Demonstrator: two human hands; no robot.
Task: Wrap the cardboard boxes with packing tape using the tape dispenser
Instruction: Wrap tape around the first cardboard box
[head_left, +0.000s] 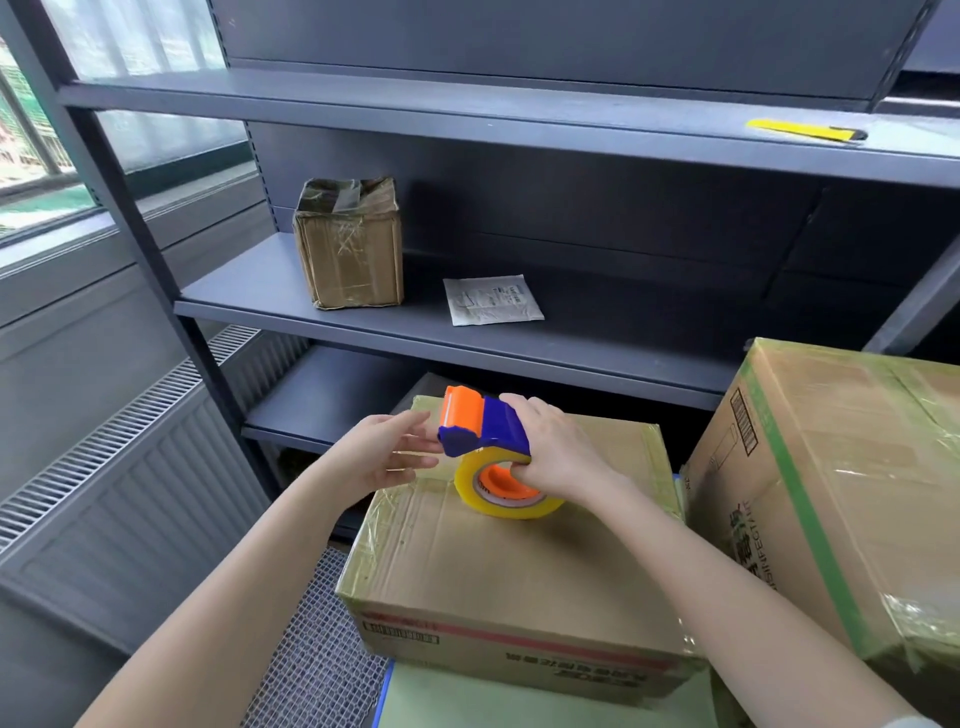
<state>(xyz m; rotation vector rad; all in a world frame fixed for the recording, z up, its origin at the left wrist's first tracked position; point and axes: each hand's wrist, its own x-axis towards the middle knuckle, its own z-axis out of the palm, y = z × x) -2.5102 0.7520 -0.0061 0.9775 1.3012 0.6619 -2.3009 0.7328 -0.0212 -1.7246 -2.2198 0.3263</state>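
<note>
A flat cardboard box (498, 566) with tape along its edges lies in front of me. Above its far half my right hand (558, 452) grips a blue and orange tape dispenser (480, 428), which carries a yellowish tape roll (498, 493). My left hand (387, 457) is just left of the dispenser's front end, fingers extended and touching a strip of clear tape there. A larger taped box (841, 493) stands to the right. A small taped box (350, 244) sits on the middle shelf.
Dark grey metal shelving (467, 332) rises behind the boxes. A white paper packet (491, 300) lies on the middle shelf, and a yellow utility knife (805, 130) on the upper shelf at right. A radiator (130, 467) and window are at left.
</note>
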